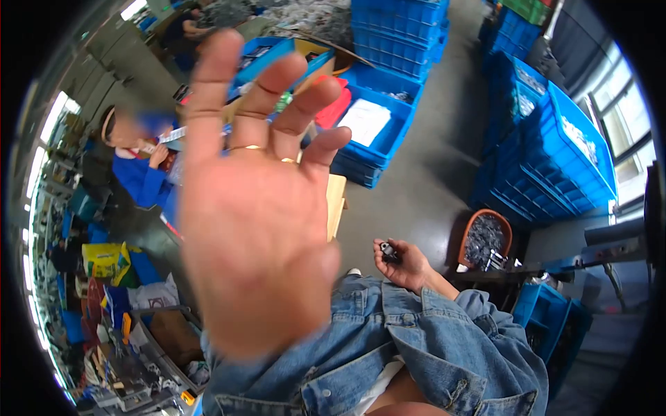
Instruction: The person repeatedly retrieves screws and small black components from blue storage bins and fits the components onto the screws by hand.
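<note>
My left hand [257, 208] is raised close to the camera, its palm facing me and its fingers spread. Two ring bands show on its fingers, and the hand holds nothing. Lower down, in front of my denim jacket, my right hand [411, 269] is turned palm up. Its fingers curl around a small black-and-silver part [390, 252] with a round end; its exact kind cannot be made out. A wooden surface [336, 204] is partly hidden behind my left hand.
Stacked blue crates [395, 41] stand ahead, with white paper [366, 122] in a nearer one. More blue crates [548, 159] line the right side by a reddish-brown tub [510, 237] of dark parts. A person in blue [135, 177] works at left; another sits farther back.
</note>
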